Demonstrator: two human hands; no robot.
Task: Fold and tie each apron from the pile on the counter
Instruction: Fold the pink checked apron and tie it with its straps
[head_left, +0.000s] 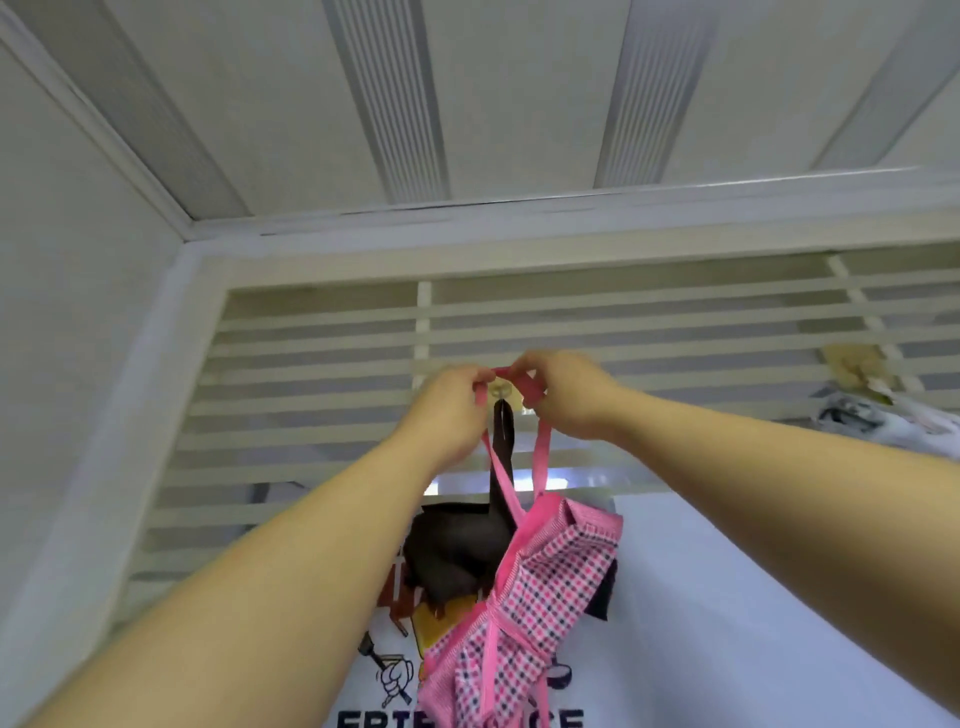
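Up at the hook (500, 388) on the slatted wall (311, 364), I see both sets of fingers pinching the pink strap (543, 457) of the checked apron (540, 597). The left hand (447, 410) and right hand (566, 395) flank the hook about equally near, so I judge the loop only needs dropping over it. The tied bundle hangs straight down below the hands, long axis upright, in front of one dark apron (457, 551) on that same hook. That makes two aprons, plus a second hook (852, 364) well to the right, and the surface with the pile is out of view.
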